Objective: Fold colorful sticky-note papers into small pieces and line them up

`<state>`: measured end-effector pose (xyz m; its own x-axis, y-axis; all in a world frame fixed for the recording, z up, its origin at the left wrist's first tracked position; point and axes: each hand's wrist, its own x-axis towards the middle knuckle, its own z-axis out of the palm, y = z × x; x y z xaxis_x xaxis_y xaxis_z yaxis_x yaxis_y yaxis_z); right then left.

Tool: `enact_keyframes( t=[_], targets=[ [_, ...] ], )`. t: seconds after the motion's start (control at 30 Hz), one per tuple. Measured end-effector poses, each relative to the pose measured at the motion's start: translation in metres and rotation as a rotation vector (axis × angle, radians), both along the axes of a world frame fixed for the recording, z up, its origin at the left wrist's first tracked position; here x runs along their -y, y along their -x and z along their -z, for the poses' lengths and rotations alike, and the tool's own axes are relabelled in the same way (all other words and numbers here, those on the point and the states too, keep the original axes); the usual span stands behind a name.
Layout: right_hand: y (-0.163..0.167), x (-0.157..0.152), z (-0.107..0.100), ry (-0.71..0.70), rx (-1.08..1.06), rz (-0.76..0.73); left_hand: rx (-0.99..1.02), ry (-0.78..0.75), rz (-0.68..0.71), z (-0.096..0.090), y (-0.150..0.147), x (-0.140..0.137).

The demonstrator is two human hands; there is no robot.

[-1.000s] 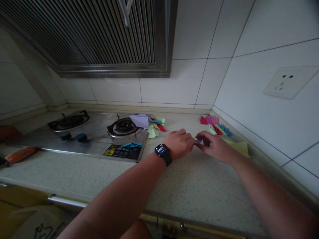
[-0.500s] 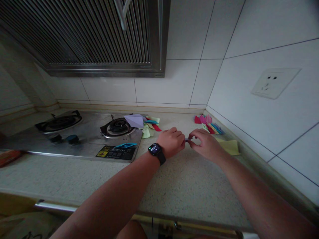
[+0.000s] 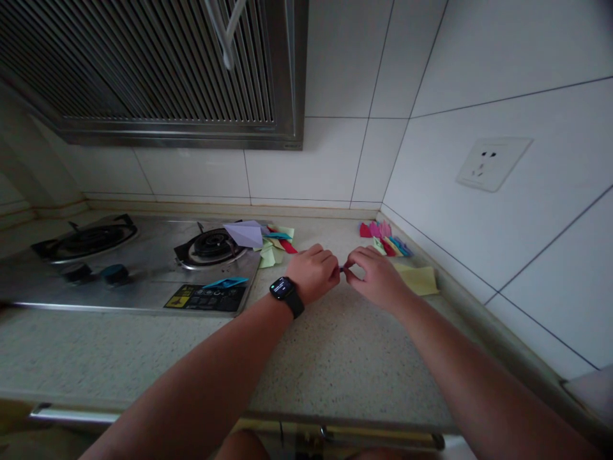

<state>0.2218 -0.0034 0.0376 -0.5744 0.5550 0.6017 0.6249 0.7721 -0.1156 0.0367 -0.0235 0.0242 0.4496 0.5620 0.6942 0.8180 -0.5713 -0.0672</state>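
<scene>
Over the countertop, my left hand (image 3: 313, 273), a black watch on its wrist, is closed around one end of a small purplish piece of folded paper (image 3: 341, 269). My right hand (image 3: 374, 279) pinches the other end between thumb and fingertips. Most of the piece is hidden by the fingers, so its shape cannot be made out. Beyond my left hand lies a heap of folded papers (image 3: 272, 252) in green, red and blue, with a lilac paper plane (image 3: 246, 234) beside it. Flat yellow paper (image 3: 419, 279) lies partly behind my right hand.
Pink, red and blue folded papers (image 3: 383, 236) sit in the back right corner. To the left is a gas stove (image 3: 148, 281) with two burners, a blue folded paper (image 3: 226, 282) on its edge. The range hood (image 3: 186, 137) hangs above. A socket (image 3: 493, 163) is on the right wall.
The view has turned slightly right, so everything sits further left. Both hands keep hold of the small paper; my right fingertips have closed in nearer to my left hand.
</scene>
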Motion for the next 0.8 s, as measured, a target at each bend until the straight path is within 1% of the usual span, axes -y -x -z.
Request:
enact_keyframes(
  t=[0.27,0.63,0.8],
  targets=[
    [0.0027,0.0008,0.0004,-0.026,0.059,0.051,-0.017,0.012,-0.002,-0.0003,-0.0004,-0.0001],
    [0.0018,-0.0018,0.0023,-0.025,0.11,0.049,-0.043,0.034,-0.026,-0.0011,-0.0002,0.0011],
    [0.0016,-0.0004,0.0014,-0.052,0.136,0.071,-0.021,0.044,-0.007,-0.0005,-0.0007,0.0018]
  ],
)
